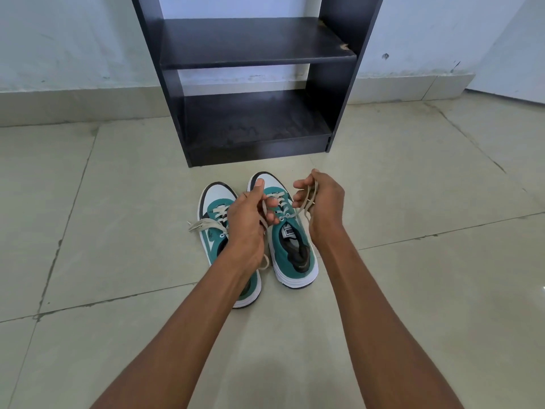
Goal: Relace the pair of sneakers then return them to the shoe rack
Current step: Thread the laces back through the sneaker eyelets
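Two teal-and-white sneakers stand side by side on the tiled floor, toes toward the rack. The left sneaker is partly covered by my left forearm, and its beige lace trails out to the left. Over the right sneaker, my left hand pinches one end of the beige lace. My right hand grips the other end, pulled up and to the right of the eyelets. The dark shoe rack stands just beyond the shoes, both visible shelves bare.
Pale floor tiles with dark grout lines spread on all sides. A light blue wall with a low tiled skirting runs behind the rack.
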